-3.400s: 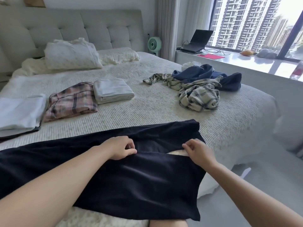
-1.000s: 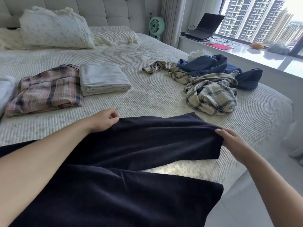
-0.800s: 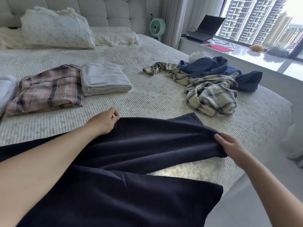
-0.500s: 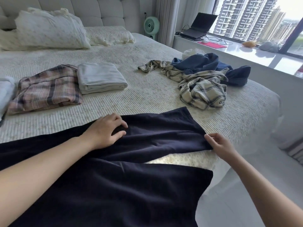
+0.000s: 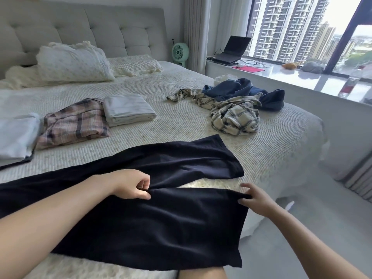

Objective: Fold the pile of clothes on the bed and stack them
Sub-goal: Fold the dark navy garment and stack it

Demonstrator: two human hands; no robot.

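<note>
Dark navy, soft and matte, the trousers [image 5: 161,218] lie spread across the near edge of the bed [image 5: 271,154], their two wide legs splayed apart with a wedge of pale coverlet showing between them. The left hand [image 5: 130,187] pinches the upper hem edge of the nearer leg between thumb and curled fingers, close to where the legs fork. The right hand [image 5: 255,200] grips the same leg's outer corner, thumb under the cloth and fingers fanned above it; the two hands are well apart along that edge. The farther leg lies flat with shallow creases, ending in a squared cuff.

The coverlet is cream with fine ribbed quilting. Beyond the trousers, to the left, sit folded pieces side by side: a pink plaid garment [image 5: 74,122], a smooth white rectangle [image 5: 128,109] touching it, and a white stack [image 5: 16,137] at the frame's edge. To the right, near the window side, a rumpled heap holds a beige checked shirt [image 5: 233,115] and a crumpled blue garment [image 5: 245,90]. A frilled pillow [image 5: 74,63] leans on the tufted grey headboard [image 5: 100,31].
</note>
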